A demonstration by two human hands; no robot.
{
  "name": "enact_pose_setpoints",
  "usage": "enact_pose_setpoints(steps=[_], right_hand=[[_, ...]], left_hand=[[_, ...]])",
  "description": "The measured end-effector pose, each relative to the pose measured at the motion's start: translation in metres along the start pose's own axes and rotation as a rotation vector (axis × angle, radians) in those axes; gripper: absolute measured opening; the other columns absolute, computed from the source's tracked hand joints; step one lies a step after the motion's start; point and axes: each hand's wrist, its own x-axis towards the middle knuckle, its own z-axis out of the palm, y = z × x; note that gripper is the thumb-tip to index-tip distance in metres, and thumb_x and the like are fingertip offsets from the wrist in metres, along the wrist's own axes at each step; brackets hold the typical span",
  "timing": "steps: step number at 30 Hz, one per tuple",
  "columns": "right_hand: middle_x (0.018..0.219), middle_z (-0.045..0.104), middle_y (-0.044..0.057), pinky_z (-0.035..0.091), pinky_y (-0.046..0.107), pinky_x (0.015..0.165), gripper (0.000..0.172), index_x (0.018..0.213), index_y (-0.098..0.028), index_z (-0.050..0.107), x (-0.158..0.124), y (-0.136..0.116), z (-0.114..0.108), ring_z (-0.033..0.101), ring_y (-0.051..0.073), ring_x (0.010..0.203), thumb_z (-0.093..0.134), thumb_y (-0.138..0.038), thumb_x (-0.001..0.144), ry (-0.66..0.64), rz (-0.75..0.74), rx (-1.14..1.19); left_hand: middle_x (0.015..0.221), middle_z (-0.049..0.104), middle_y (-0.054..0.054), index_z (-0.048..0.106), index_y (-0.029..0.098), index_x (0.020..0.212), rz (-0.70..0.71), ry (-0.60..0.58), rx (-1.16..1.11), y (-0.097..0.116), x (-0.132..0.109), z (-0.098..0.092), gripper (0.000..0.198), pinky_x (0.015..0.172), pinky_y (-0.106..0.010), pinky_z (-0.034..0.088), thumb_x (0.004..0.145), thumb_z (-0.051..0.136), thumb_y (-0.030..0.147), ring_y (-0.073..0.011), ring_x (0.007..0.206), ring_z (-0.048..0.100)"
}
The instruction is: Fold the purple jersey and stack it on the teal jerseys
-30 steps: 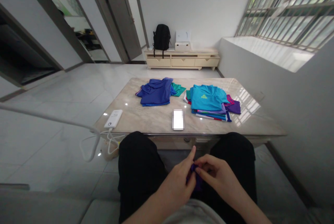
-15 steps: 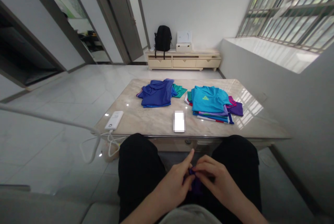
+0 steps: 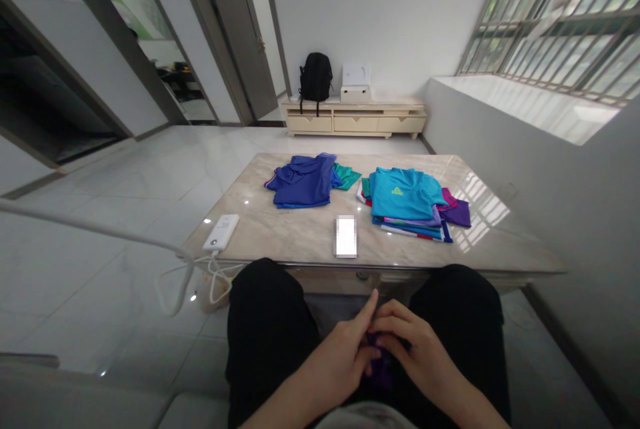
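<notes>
I see both bare hands low in the middle of the frame, held together above black trousers [image 3: 267, 322]. Between the left hand [image 3: 340, 366] and the right hand [image 3: 417, 356] sits a small bunched piece of dark purple cloth [image 3: 381, 366], mostly hidden by them, with its lower part hanging below. The left index finger [image 3: 369, 314] stands straight up, spread from the others. The right fingers [image 3: 395, 326] curl over the cloth, close together, and seem to pinch it against the left hand, though I cannot tell which fingertips grip it. The step in hand looks like working this cloth in the lap; my read is that the next move calls for a firm two-handed hold on it. Ahead, on a beige marble-topped table [image 3: 280, 236], a folded royal-blue shirt [image 3: 303, 182] lies left of centre. A stack of folded turquoise and multicoloured shirts [image 3: 405, 194] lies to the right, and a white power bank [image 3: 221, 232] lies near the left edge.
</notes>
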Motion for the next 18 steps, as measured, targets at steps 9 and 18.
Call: enact_pose_setpoints(steps=[9, 18], right_hand=[[0.103, 0.059, 0.004, 0.049, 0.025, 0.084, 0.022, 0.094, -0.023, 0.073, -0.001, 0.019, 0.012, 0.063, 0.015, 0.096, 0.054, -0.014, 0.100, 0.064, -0.040, -0.037], [0.106, 0.063, 0.003, 0.047, 0.029, 0.091, 0.014, 0.098, -0.023, 0.058, -0.003, 0.030, 0.012, 0.061, 0.017, 0.102, 0.048, -0.015, 0.102, 0.203, 0.026, -0.018]], left_hand=[[0.081, 0.063, 0.006, 0.012, 0.031, 0.165, -0.028, 0.034, -0.101, -0.011, 0.006, 0.005, 0.097, 0.072, -0.025, 0.052, 0.082, 0.054, 0.004, -0.0114, 0.064, 0.063], [0.106, 0.072, -0.002, 0.036, 0.028, 0.160, 0.001, 0.103, 0.096, -0.022, 0.009, 0.007, 0.082, 0.085, -0.030, 0.051, 0.084, 0.061, 0.011, -0.0162, 0.085, 0.065]])
